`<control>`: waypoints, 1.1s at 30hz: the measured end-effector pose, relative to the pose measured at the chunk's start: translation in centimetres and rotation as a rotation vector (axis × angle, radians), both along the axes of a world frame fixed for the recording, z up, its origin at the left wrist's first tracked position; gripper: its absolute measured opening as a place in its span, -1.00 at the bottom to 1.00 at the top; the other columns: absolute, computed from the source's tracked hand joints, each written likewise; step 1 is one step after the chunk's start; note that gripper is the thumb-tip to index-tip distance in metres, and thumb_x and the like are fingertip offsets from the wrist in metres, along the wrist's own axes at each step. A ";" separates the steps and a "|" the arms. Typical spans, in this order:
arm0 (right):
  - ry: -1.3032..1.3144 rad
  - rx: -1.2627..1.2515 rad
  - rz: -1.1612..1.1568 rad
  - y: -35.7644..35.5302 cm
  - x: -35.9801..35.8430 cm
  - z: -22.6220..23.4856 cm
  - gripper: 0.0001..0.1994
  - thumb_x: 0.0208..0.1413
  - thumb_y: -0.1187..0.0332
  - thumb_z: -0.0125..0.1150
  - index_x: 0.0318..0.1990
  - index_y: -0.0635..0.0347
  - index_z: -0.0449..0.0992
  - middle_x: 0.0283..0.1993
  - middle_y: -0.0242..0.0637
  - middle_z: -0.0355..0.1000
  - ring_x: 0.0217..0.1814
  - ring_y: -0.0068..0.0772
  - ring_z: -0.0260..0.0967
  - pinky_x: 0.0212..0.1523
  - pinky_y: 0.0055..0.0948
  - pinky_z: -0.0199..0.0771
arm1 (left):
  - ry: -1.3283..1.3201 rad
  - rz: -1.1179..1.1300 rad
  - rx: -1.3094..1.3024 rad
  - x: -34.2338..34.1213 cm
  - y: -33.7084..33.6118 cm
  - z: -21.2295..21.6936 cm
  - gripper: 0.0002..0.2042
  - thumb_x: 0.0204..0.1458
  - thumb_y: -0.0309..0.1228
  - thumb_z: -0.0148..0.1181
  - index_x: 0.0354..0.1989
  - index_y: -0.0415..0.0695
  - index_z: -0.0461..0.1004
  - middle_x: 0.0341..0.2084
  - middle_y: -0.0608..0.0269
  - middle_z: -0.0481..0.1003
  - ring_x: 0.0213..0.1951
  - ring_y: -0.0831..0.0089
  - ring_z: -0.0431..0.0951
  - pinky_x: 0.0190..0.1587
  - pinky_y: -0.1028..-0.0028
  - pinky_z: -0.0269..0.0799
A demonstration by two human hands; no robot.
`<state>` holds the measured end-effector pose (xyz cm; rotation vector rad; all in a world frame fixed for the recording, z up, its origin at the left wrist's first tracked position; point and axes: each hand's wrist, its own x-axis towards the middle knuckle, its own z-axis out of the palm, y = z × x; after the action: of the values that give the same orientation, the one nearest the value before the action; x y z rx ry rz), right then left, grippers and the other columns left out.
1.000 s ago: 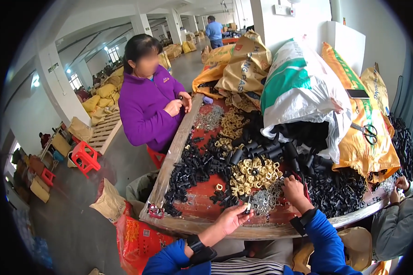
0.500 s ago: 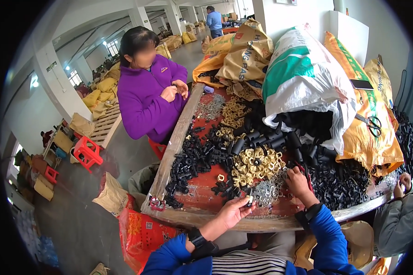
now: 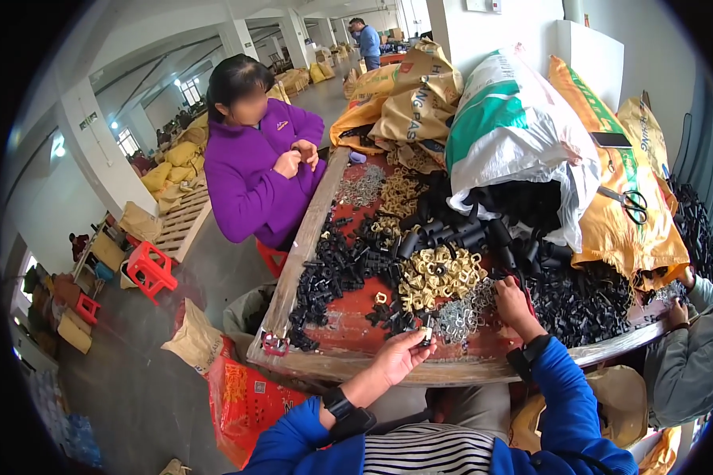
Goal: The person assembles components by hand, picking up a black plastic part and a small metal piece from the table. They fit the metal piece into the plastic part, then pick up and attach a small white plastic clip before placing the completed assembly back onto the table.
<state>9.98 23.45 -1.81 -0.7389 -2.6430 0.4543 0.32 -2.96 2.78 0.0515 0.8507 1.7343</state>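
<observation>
My left hand (image 3: pixel 398 360) pinches a small black-and-cream part (image 3: pixel 426 336) in its grip, over the red tabletop (image 3: pixel 347 314). My right hand (image 3: pixel 514 305) sits beside loose silver metal clips (image 3: pixel 458 319); from here I can't tell its grip.

Small black-and-cream part (image 3: pixel 427 336) sits pinched in the left fingers (image 3: pixel 406 341); silvery metal pieces (image 3: pixel 458 319) lie heaped on the bench (image 3: pixel 341 323).
</observation>
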 end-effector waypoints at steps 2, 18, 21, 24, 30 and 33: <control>0.012 0.002 0.020 0.3 -0.1 0.1 -0.84 -0.26 0.49 -0.02 -0.41 0.22 0.27 -0.35 -0.08 0.16 -0.37 -0.01 0.22 -0.37 -0.22 0.28 | -0.004 -0.001 -0.002 -0.1 0.4 0.1 -0.83 -0.10 -0.42 0.02 -0.33 -0.22 0.36 -0.40 0.15 0.40 -0.34 0.44 0.42 -0.35 0.63 0.39; 0.289 -0.423 0.223 -1.2 0.4 2.2 -0.78 -0.37 0.59 0.01 -0.42 0.27 0.35 -0.44 -0.24 0.28 -0.40 -0.32 0.28 -0.37 -0.47 0.30 | -0.002 -0.030 -0.045 -0.7 3.1 0.4 -0.83 -0.10 -0.42 0.03 -0.31 -0.18 0.34 -0.40 0.18 0.39 -0.34 0.45 0.41 -0.34 0.62 0.37; 0.314 -1.042 0.294 -5.2 0.8 3.3 -0.79 -0.30 0.60 0.00 -0.38 0.31 0.34 -0.40 -0.31 0.31 -0.39 -0.46 0.30 -0.31 -0.57 0.29 | 0.003 0.004 -0.024 0.3 2.5 0.4 -0.84 -0.10 -0.42 0.03 -0.32 -0.16 0.35 -0.38 0.22 0.39 -0.32 0.45 0.40 -0.29 0.57 0.35; 0.350 -1.290 0.483 -8.8 1.3 5.1 -0.81 -0.22 0.60 0.00 -0.35 0.33 0.32 -0.36 -0.40 0.30 -0.34 -0.63 0.25 -0.33 -0.62 0.30 | -0.037 0.016 0.040 1.1 2.1 0.1 -0.85 -0.10 -0.42 0.02 -0.32 -0.14 0.35 -0.37 0.24 0.39 -0.31 0.46 0.40 -0.25 0.54 0.33; 0.327 -1.488 0.520 -11.3 1.8 6.1 -0.83 -0.18 0.63 -0.05 -0.34 0.29 0.28 -0.40 -0.38 0.30 -0.40 -0.57 0.28 -0.41 -0.60 0.35 | -0.038 0.031 0.029 2.2 0.9 1.1 -0.87 -0.09 -0.43 0.01 -0.34 -0.12 0.36 -0.38 0.30 0.39 -0.31 0.48 0.39 -0.22 0.50 0.32; 0.413 -1.302 0.512 -11.4 0.8 6.5 -0.86 -0.15 0.63 -0.08 -0.35 0.30 0.26 -0.40 -0.37 0.30 -0.42 -0.59 0.28 -0.42 -0.62 0.35 | -0.002 0.115 0.109 1.5 1.6 0.8 -0.87 -0.09 -0.44 -0.01 -0.35 -0.15 0.36 -0.38 0.27 0.40 -0.29 0.47 0.38 -0.19 0.48 0.32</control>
<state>10.77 12.05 4.73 -0.1529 -1.8413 2.2451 1.87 -1.38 3.55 0.0746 0.7693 1.8874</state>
